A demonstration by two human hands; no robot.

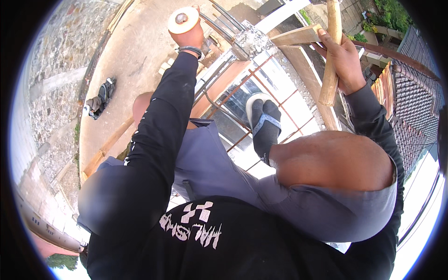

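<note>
Stone wall [60, 79] stands far left, with one tiled roof [415, 98] far right. Between them spreads a grid of rusty rods [250, 72], partly covered by one sandalled foot [266, 122]. Two planks [296, 35] and one broken concrete stub [254, 39] lie between the two hands. One wooden handle [330, 60], cut off by the view's upper edge, sits in the curled right hand [349, 60]. One pale disc [183, 28] tops the closed left hand [190, 38], hiding most of its grip.
</note>
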